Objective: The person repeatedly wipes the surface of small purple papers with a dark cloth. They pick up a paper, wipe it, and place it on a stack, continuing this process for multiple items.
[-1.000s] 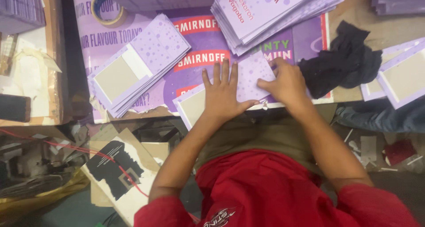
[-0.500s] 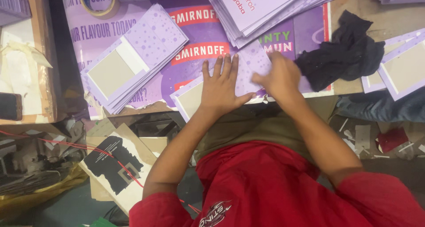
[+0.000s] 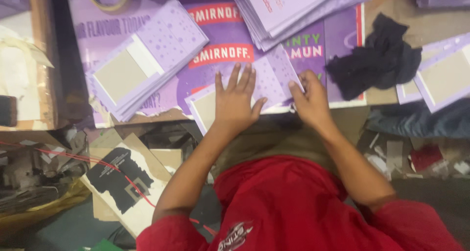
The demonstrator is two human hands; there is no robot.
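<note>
Left hand (image 3: 236,101) is pressing flat, fingers spread, on a purple card sleeve (image 3: 267,82); right hand (image 3: 309,100) is apparently pinching its edge on the tabletop (image 3: 391,6).

Dim, soft focus, slight motion blur

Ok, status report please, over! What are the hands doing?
Left hand flat on purple card. Right hand at its right edge. Black cloth lies just right, apart.
</note>
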